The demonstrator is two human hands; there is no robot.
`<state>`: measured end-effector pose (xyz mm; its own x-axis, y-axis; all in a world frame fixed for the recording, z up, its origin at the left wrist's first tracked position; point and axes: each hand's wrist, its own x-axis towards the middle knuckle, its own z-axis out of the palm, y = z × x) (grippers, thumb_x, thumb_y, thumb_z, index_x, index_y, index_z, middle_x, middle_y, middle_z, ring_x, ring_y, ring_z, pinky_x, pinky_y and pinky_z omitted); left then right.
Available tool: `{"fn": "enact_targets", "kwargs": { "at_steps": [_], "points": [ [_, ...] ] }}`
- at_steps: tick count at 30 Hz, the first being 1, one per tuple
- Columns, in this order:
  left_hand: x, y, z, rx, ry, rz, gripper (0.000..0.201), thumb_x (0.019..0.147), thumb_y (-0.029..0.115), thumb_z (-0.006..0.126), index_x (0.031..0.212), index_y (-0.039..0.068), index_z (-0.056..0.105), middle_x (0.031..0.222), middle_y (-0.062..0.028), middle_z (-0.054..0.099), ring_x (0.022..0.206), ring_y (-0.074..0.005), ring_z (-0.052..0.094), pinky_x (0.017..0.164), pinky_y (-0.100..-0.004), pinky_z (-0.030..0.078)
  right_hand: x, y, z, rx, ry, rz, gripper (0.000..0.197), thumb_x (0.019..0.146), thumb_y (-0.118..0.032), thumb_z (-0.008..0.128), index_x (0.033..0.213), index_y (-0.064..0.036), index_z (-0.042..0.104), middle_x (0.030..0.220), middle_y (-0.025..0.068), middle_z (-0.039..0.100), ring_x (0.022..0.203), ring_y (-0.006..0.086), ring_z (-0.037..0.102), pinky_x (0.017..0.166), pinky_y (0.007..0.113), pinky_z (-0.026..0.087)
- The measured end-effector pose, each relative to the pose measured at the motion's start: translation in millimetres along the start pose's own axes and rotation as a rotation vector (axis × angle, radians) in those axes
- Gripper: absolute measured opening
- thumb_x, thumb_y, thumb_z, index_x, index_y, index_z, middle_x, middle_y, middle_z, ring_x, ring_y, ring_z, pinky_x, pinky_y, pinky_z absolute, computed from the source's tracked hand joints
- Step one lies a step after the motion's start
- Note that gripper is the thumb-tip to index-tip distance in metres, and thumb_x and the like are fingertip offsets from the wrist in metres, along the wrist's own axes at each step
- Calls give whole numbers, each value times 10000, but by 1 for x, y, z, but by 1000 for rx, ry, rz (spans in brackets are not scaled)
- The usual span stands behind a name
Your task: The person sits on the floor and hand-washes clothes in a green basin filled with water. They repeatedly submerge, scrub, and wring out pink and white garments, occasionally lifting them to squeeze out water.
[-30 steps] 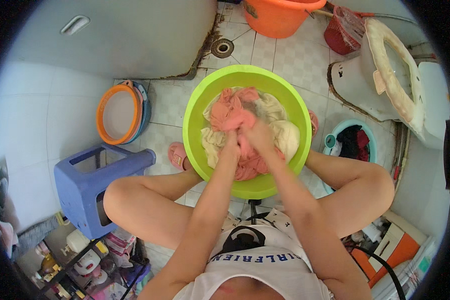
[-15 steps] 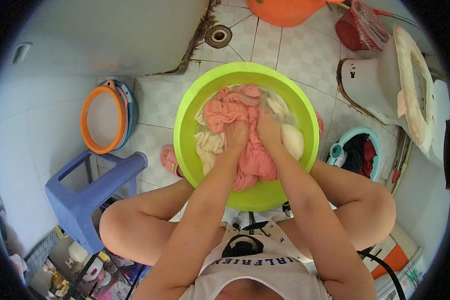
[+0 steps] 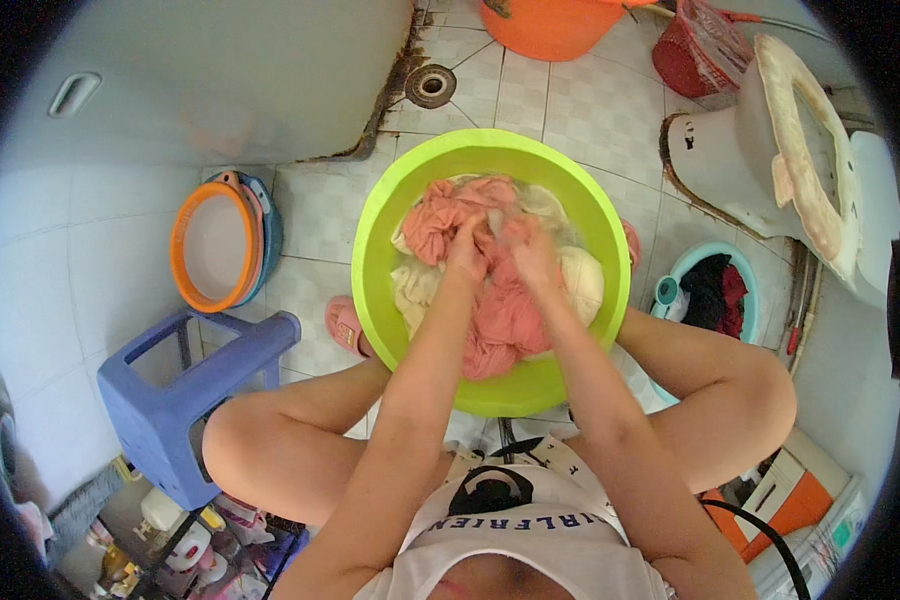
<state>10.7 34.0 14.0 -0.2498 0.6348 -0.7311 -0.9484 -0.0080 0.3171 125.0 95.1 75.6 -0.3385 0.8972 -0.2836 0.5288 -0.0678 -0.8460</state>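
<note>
A lime-green basin [image 3: 390, 190] stands on the floor between my legs, with wet laundry in it. Bunched pink cloth [image 3: 505, 320] lies on top, over cream-coloured cloth [image 3: 418, 290] at the left and a rounded cream piece [image 3: 582, 280] at the right. My left hand [image 3: 467, 250] is closed on the pink cloth near the basin's middle. Close beside it, my right hand [image 3: 530, 250] is at the same cloth, smeared by motion, so its fingers do not show clearly. Some water shows around the cloth at the basin's far side.
A blue plastic stool [image 3: 160, 400] stands at the left, below stacked basins with an orange rim [image 3: 182, 250]. At the right is a light-blue tub [image 3: 748, 275] with dark and red clothes, near a toilet [image 3: 720, 150]. A floor drain [image 3: 431, 86] and an orange basin [image 3: 550, 30] lie beyond.
Both hands have drawn nearer each other, the right one shifting slightly toward me and lifting a little. The pink cloth is bunched differently between them. The whole view has shifted a little.
</note>
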Motion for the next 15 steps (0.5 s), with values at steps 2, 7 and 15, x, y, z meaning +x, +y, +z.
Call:
{"fn": "enact_targets", "kwargs": {
  "at_steps": [2,7,15],
  "points": [
    [6,0,-14,-179,-357,-85,307,866,191,633,1156,103,584,974,-24,592,903,-160,601,754,-298,515,-58,-82,-1,99,3,-188,273,808,-274,585,976,-61,624,904,245,645,853,403,626,753,485,484],
    [-30,-4,12,-70,-259,-116,431,863,228,654,1258,115,524,1091,-28,595,1004,-159,577,814,-312,500,-42,-89,-1,-307,21,-114,361,796,-408,619,893,-61,637,753,246,640,703,421,630,628,485,500],
    [-115,9,51,170,28,8,484,876,288,646,1297,105,493,1198,-47,588,1083,-185,557,893,-350,469,-46,-46,8,-391,70,-372,326,843,-317,569,1012,-40,599,883,268,637,764,414,625,661,499,495]
  ]
}}
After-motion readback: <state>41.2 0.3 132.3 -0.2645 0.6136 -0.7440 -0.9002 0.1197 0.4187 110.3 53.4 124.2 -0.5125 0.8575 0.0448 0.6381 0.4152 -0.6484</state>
